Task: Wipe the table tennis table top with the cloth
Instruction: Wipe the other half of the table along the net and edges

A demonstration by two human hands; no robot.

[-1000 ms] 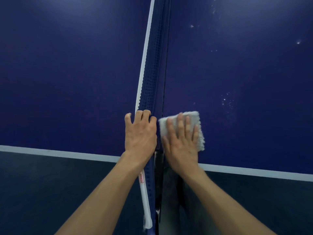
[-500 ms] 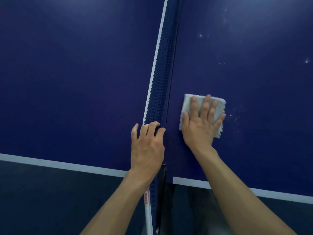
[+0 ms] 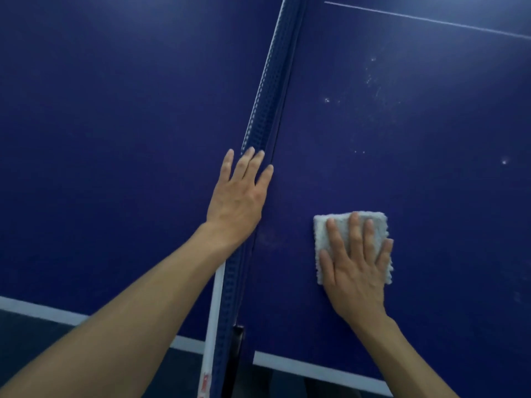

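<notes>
The right hand (image 3: pixel 355 271) lies flat in the lower right of the frame, its straight, slightly spread fingers pressing a folded white cloth (image 3: pixel 327 242) onto the dark blue table top (image 3: pixel 416 196). At centre the left hand (image 3: pixel 240 196) rests with straight fingers, close together, on the net (image 3: pixel 267 110), which runs from the bottom centre up to the top. Pale specks (image 3: pixel 370 79) dot the surface above the cloth, well apart from it. A white edge line (image 3: pixel 301 366) crosses the bottom
</notes>
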